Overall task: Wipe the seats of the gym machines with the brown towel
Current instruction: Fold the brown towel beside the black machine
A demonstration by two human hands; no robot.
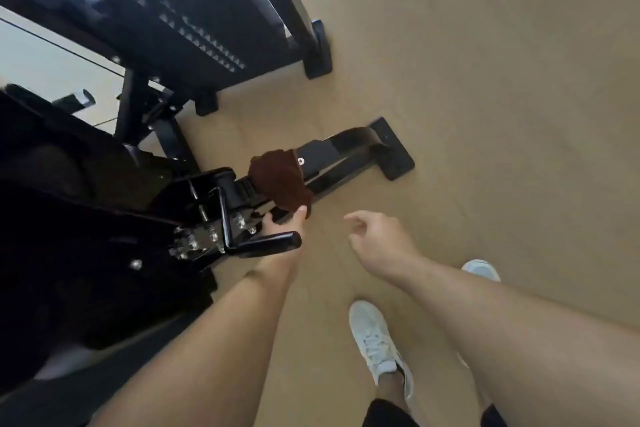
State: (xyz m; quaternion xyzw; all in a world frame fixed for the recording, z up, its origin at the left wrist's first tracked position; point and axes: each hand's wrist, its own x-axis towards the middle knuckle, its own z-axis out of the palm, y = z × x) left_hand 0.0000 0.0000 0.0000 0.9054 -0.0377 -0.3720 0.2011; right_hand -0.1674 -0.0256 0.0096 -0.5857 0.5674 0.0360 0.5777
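1. Black gym machine (104, 204) is crowding the left; open tan floor (502, 97) is stretching right.
2. Left hand (284, 225) is gripping the brown towel (280, 180), dangling over the machine's base rail.
3. Right hand (377, 236) is hanging loosely curled, holding nothing, just right of the towel.

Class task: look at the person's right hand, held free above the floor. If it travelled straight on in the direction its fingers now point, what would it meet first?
Probably the brown towel held in the left hand; the right hand points up-left toward it. Depth is unclear, so it might pass above.
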